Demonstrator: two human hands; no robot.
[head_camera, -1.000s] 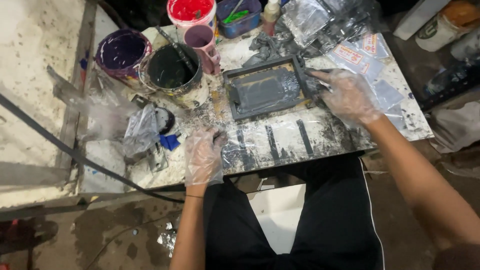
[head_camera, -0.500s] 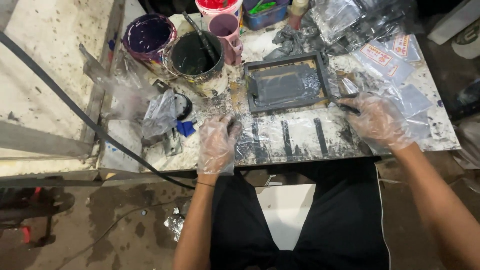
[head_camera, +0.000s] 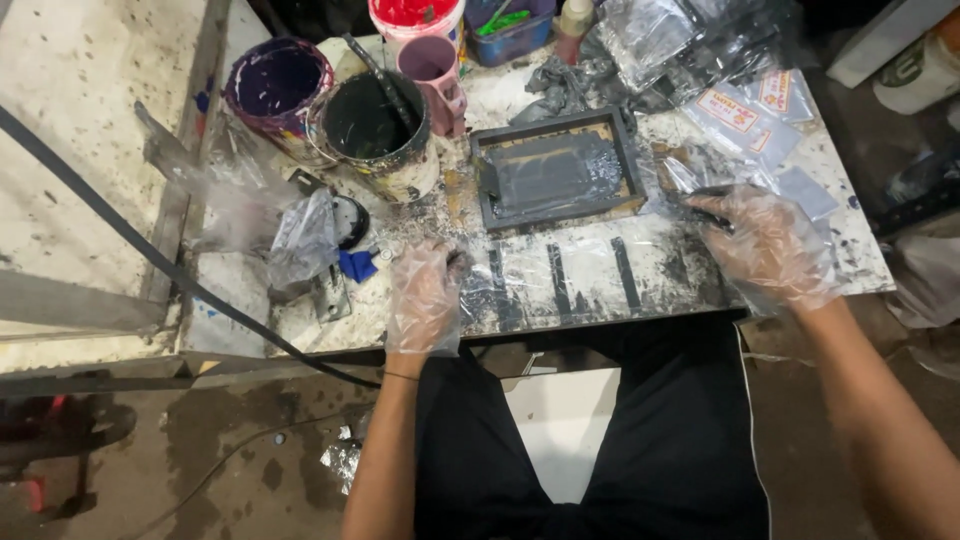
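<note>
1. Down at the ink-stained worktable (head_camera: 850, 262), the person is sitting with both hands in thin clear plastic gloves.
2. Their left hand (head_camera: 425, 295) is lying palm down on the near part of the table, fingers loosely spread and holding nothing, fingertips pointing toward the printing frame.
3. Their right hand (head_camera: 765, 245) is resting near the table's right edge, its fingers curling over a clear plastic pouch (head_camera: 700, 185) that is lying flat there; whether it is actually pinching the pouch I cannot tell.
4. A small dark-grey printing frame (head_camera: 555, 170) is sitting between and beyond the two hands, its screen smeared with grey ink, apart from both hands.
5. Three dark ink bars (head_camera: 558, 280) are showing on the tabletop just in front of the frame, between the hands.
6. A can of black ink (head_camera: 375, 130) with a stirring stick is standing left of the frame, and a can of purple ink (head_camera: 275, 85) is touching or nearly touching it on its far left.
7. A tub of red ink (head_camera: 415, 15) and a pink cup (head_camera: 432, 65) are standing behind the black can.
8. More clear pouches with orange printed labels (head_camera: 745, 105) are lying at the far right corner, well beyond the right hand.
9. A crumpled plastic bag (head_camera: 300, 240) and a small blue scrap (head_camera: 357, 265) are lying left of the left hand.
10. A black cable (head_camera: 150, 250) is running diagonally across the left side.
</note>
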